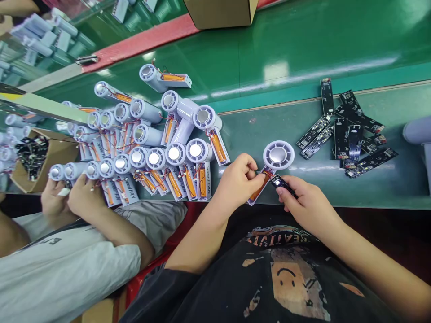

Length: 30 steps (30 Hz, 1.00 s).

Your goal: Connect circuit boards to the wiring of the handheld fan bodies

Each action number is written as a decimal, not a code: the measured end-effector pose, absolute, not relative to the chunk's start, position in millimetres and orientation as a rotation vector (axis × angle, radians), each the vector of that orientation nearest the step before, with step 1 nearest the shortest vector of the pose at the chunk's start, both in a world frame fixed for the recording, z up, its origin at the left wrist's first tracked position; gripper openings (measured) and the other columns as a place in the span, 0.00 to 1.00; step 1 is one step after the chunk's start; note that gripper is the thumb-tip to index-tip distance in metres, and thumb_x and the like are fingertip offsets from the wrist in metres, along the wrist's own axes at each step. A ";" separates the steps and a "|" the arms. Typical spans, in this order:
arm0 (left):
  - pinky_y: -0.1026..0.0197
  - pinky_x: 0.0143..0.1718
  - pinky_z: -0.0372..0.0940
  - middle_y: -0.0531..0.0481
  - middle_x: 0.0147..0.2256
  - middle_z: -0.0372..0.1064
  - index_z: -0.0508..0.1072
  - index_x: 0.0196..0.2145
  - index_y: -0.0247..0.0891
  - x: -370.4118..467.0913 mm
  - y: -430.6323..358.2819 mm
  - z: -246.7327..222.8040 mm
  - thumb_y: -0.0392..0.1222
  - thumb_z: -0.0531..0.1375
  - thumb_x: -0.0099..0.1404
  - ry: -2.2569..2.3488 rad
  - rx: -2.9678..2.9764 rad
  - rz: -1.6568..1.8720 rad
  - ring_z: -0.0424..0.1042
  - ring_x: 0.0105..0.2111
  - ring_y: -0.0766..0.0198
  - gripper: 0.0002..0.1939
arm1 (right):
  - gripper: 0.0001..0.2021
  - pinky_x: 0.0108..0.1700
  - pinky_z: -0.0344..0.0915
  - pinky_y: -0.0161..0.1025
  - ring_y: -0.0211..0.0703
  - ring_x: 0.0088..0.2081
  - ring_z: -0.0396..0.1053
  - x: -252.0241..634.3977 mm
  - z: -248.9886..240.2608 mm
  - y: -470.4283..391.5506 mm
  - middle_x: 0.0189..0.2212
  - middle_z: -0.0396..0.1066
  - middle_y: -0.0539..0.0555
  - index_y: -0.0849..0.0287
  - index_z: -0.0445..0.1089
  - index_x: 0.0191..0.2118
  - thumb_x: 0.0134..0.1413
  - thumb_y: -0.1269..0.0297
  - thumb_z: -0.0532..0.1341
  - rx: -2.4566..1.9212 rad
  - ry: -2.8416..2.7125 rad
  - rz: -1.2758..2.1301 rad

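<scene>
A lilac fan unit [279, 155] lies at the table's front edge, its round head away from me and its open handle with an orange battery [258, 190] toward me. My left hand [239, 181] is closed at the left of the handle, thumb and finger pinched near the red wires; what they hold is too small to make out. My right hand [299, 197] grips a narrow black circuit board [282, 185] just right of the handle, its end close to the wires.
Loose black circuit boards [341, 134] lie in a pile at the right. Many fan units [175, 153] stand to the left. Beside me a co-worker's hands [84, 193] handle other units. A cardboard box [222, 13] is at the top; another box [60, 154] sits far left.
</scene>
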<state>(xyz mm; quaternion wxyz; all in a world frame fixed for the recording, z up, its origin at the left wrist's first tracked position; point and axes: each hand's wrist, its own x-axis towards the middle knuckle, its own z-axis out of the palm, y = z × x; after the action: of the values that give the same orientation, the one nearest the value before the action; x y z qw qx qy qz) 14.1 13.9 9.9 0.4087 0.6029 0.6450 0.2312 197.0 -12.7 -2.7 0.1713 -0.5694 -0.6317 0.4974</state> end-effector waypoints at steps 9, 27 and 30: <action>0.55 0.44 0.72 0.43 0.42 0.76 0.71 0.49 0.34 -2.3 -14.5 2.8 0.31 0.58 0.68 1.358 2.688 0.795 0.75 0.41 0.59 0.12 | 0.14 0.32 0.64 0.40 0.43 0.26 0.70 200.7 -6.7 -10.4 0.29 0.74 0.52 0.56 0.69 0.44 0.61 0.56 0.52 -1.617 -1.778 1.468; 0.58 0.32 0.73 0.46 0.55 0.66 0.58 0.61 0.50 20.3 43.4 27.4 0.35 0.61 0.60 1.340 1.887 0.325 0.72 0.28 0.68 0.33 | 0.16 0.31 0.65 0.39 0.38 0.23 0.68 216.1 -6.8 -12.7 0.30 0.72 0.50 0.55 0.66 0.51 0.61 0.55 0.53 -1.528 -1.610 1.578; 0.54 0.38 0.74 0.41 0.60 0.60 0.58 0.57 0.45 29.2 42.8 25.7 0.33 0.63 0.56 1.353 1.918 0.403 0.75 0.33 0.64 0.32 | 0.14 0.28 0.64 0.37 0.36 0.21 0.66 223.1 -6.6 -11.9 0.26 0.70 0.47 0.55 0.63 0.49 0.60 0.56 0.54 -1.521 -1.534 1.645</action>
<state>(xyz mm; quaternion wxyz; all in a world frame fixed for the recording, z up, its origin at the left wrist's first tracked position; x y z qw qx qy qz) 29.2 42.8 25.7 0.3710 0.7479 0.5276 0.1570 223.1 -11.9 -6.6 0.2114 -0.5475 -0.5523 0.5921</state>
